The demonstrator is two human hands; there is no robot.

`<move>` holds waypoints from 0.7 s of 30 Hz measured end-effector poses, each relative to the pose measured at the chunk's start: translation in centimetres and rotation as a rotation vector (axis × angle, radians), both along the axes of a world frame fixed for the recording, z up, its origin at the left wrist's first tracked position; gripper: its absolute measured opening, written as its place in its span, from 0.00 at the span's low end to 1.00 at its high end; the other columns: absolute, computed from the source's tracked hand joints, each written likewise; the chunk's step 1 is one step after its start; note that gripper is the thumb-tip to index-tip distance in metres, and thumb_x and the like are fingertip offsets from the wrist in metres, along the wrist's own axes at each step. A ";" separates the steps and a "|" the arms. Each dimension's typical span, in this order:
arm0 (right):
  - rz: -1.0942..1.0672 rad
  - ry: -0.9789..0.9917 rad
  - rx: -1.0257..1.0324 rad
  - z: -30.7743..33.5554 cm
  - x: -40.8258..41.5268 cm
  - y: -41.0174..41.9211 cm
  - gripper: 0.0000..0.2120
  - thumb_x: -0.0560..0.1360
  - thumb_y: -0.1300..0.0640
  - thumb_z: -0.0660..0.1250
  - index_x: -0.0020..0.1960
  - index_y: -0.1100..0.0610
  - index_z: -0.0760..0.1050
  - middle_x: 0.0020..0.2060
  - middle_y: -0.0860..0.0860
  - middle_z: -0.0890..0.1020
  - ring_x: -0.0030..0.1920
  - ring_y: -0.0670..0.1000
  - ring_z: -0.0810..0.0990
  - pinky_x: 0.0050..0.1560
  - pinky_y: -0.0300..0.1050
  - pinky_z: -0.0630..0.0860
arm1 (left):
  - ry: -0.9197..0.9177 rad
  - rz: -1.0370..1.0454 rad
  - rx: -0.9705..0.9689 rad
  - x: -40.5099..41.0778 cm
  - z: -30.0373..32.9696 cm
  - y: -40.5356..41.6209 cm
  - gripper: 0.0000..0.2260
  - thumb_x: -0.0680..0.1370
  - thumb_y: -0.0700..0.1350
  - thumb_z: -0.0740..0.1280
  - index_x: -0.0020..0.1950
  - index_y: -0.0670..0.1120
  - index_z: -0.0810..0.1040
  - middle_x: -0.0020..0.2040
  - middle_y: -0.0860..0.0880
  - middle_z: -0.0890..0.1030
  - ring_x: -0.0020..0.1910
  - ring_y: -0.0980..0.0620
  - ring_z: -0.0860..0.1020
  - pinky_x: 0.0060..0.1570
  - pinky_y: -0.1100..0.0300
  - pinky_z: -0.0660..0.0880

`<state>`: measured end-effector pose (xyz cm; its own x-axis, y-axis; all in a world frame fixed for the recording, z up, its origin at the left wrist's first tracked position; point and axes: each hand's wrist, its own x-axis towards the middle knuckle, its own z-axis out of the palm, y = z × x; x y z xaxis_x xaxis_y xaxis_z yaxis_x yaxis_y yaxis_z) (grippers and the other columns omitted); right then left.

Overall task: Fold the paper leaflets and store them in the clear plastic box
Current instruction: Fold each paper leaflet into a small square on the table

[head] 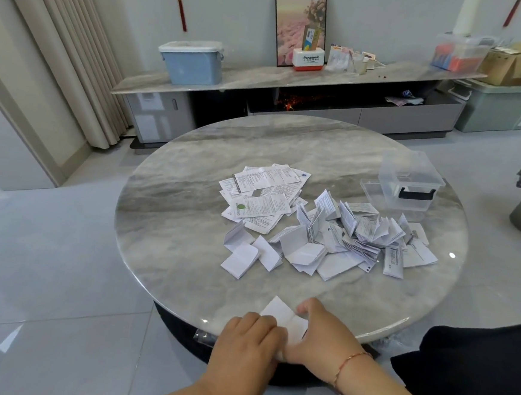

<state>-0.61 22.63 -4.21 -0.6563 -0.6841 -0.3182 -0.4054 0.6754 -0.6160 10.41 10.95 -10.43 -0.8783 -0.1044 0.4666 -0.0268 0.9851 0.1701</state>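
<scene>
Most of the leaflets look folded already, heaped as a folded pile [337, 237] mid-table, while a smaller flat stack [264, 194] waits unfolded behind it. The clear plastic box [410, 184] at the far right of the round table [175, 190] seems to hold nothing yet, so storing is all ahead. At the near edge the left hand [250, 333] and right hand [320, 330] press one leaflet [281, 316] down, fingers flat on the crease.

The leaflet [284, 319] at the table's near edge is mostly covered by the 2 hands, left hand [249, 340] and right hand [320, 336]. Print on the flat leaflets [262, 194] is too small to read. Both forearms are cut off by the bottom edge.
</scene>
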 end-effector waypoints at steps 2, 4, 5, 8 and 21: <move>0.145 0.103 0.106 0.8 -0.5 0.9 0.39 0.59 0.44 0.76 0.65 0.48 0.61 0.56 0.46 0.73 0.57 0.49 0.72 0.55 0.40 0.71 | 0.074 -0.029 0.010 0.1 0.0 -0.4 0.05 0.69 0.45 0.65 0.43 0.52 0.75 0.40 0.55 0.76 0.38 0.52 0.73 0.38 0.60 0.65; 0.258 0.201 0.098 0.9 -1.6 1.5 0.34 0.60 0.46 0.77 0.62 0.45 0.67 0.55 0.45 0.69 0.58 0.48 0.66 0.57 0.39 0.67 | 0.114 -0.041 0.109 0.5 0.1 -0.5 0.02 0.72 0.46 0.65 0.43 0.51 0.73 0.42 0.55 0.76 0.41 0.54 0.73 0.41 0.62 0.67; 0.281 0.186 0.041 0.8 -2.1 1.5 0.28 0.62 0.47 0.76 0.59 0.45 0.70 0.54 0.44 0.68 0.57 0.47 0.64 0.58 0.37 0.65 | 0.117 -0.028 0.186 0.7 0.2 -0.5 0.03 0.73 0.46 0.66 0.42 0.51 0.72 0.43 0.55 0.75 0.41 0.55 0.73 0.42 0.64 0.68; 0.238 0.170 -0.146 -0.5 -2.7 0.9 0.12 0.69 0.51 0.71 0.52 0.48 0.76 0.46 0.43 0.75 0.51 0.45 0.69 0.53 0.34 0.66 | 0.108 0.073 0.397 0.8 0.5 -0.2 0.05 0.73 0.47 0.66 0.39 0.49 0.71 0.47 0.57 0.72 0.39 0.61 0.72 0.42 0.75 0.66; 0.197 0.316 -0.239 -2.4 -2.1 -0.4 0.05 0.68 0.50 0.70 0.44 0.45 0.76 0.36 0.41 0.72 0.45 0.43 0.70 0.46 0.34 0.65 | 0.056 -0.171 -0.165 1.1 0.2 -2.8 0.06 0.75 0.48 0.66 0.46 0.47 0.79 0.43 0.51 0.80 0.46 0.51 0.76 0.48 0.58 0.72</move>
